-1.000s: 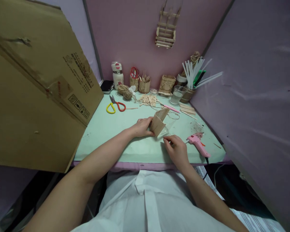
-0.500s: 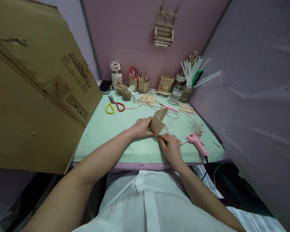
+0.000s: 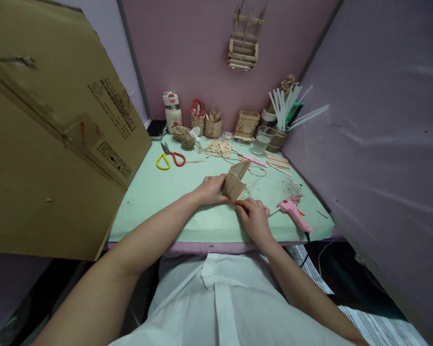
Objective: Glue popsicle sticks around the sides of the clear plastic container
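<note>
My left hand (image 3: 212, 190) is closed round the left side of a craft-stick piece (image 3: 234, 186), its thumb along the lower edge. Flat wooden sticks form this piece, which stands tilted with an angled, open top. Something clear, like thin plastic (image 3: 245, 193), shows at its right side. My right hand (image 3: 254, 216) pinches the lower corner of the same piece, fingertips pressed together close to my left thumb. What lies right under those fingertips is too small to make out. To the right of that hand rests a pink hot glue gun (image 3: 294, 214), a glue stick poking from it.
Scissors (image 3: 170, 156), a twine ball (image 3: 187, 139), loose sticks (image 3: 220, 149), a pink pen-like tool (image 3: 254, 161) and a plastic cup of liquid (image 3: 261, 143) lie behind my hands. A holder of white glue sticks (image 3: 279, 139) stands back right. A large cardboard sheet (image 3: 57, 144) leans at left.
Both hands keep the same hold on the craft-stick piece. The whole view has shifted very slightly; nothing on the table has visibly moved.
</note>
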`<state>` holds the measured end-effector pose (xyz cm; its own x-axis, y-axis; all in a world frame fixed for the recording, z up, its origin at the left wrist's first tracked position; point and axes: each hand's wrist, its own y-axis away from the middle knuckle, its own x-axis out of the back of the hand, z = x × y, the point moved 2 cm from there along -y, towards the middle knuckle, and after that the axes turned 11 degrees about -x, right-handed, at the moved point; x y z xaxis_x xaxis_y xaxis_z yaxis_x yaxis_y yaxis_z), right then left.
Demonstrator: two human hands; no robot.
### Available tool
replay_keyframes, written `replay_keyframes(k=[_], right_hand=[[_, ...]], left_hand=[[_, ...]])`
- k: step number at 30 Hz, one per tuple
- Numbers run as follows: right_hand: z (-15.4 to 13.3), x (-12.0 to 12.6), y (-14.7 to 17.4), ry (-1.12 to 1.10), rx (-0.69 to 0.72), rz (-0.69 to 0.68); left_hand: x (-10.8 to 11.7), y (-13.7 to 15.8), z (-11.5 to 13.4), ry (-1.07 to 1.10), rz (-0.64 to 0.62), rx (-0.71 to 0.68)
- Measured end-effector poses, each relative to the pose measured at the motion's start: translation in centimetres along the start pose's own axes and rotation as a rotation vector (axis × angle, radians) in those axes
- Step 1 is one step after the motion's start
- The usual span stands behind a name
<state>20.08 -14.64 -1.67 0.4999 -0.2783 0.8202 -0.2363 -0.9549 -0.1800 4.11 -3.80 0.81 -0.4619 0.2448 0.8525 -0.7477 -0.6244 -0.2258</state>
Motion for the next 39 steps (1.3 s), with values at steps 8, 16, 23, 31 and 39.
replay_keyframes(k=[8,16,23,31,39], right_hand=[[-0.2,0.1,0.1,0.016,-0.025,-0.031],[-0.4,2.8,0.3,0.063,0.137,0.233],[-2.1,6.1,-2.4,-0.068,0.321,0.375],[-2.4,5.1,-3.6,-0.056,0.318,0.311],[-2.2,5.2,-3.5,-0.075,0.317,0.311]], left_hand=[[0.0,-0.1,0.0,0.003,0.001,0.006],[-0.3,-0.1,-0.5,0.128,0.064,-0.001],[-0.1,-1.4,0.4,0.531,0.251,-0.098],[0.2,-2.1,0.2,0.673,0.243,-0.115],[0.2,-2.0,0.6,0.618,0.264,-0.128]])
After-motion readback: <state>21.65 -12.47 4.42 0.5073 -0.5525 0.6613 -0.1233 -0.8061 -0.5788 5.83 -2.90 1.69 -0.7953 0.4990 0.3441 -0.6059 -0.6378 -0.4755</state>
